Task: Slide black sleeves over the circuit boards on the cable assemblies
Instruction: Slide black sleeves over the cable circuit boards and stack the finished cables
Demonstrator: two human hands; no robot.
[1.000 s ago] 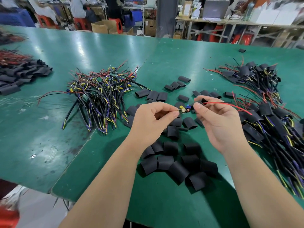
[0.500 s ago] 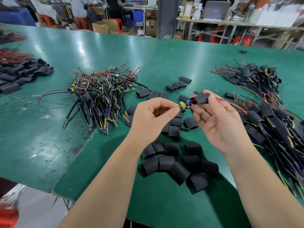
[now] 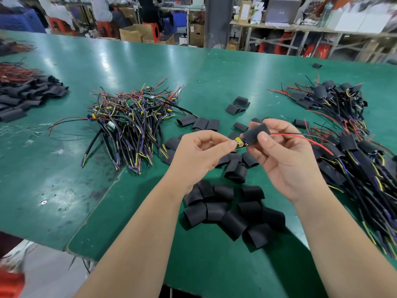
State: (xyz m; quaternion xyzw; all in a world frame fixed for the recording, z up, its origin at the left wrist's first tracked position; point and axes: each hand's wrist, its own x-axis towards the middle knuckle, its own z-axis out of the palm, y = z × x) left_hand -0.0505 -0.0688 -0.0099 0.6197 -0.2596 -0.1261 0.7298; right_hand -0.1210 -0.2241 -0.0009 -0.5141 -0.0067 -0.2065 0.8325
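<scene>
1. Head view, centre of frame: my left hand (image 3: 199, 151) pinches the bare end of the circuit board (image 3: 241, 145) betw. thumb and forefinger, other fingers curled under.
2. My right hand (image 3: 285, 160) is clamped on a black sleeve (image 3: 256, 134), thumb on the near face, fingers wrapped behind.
3. Sleeve sits partway over the board. A yellow part and a strip of green edge poke out its left end; the rest is hidden inside.
4. Red wire (image 3: 305, 139), w/ a dark one alongside, runs out of the sleeve's right end and over my right palm toward the right of frame.
5. Both hands are up off the green table (image 3: 64, 168), just apart, w/ the board bridging them.
6. Lower centre, under my hands: loose sleeves (image 3: 232, 214) in a heap, more scattered up toward mid-frame.
7. Centre-left: pile of bare cable assemblies (image 3: 129, 121), a tangle of boards w/ black, red, yellow and purple wires.
8. Right side: sleeved assemblies (image 3: 354, 147) stacked from upper right down to the lower right corner.
9. Upper left: a second sleeve heap (image 3: 28, 95) w/ red wires behind it.
10. Far upper right on the table: one lone sleeve (image 3: 317, 65).
11. Top of frame: benches, red stools, cardboard boxes, a laptop (image 3: 279, 9). Seated people at top left are too blurred to tell more.
</scene>
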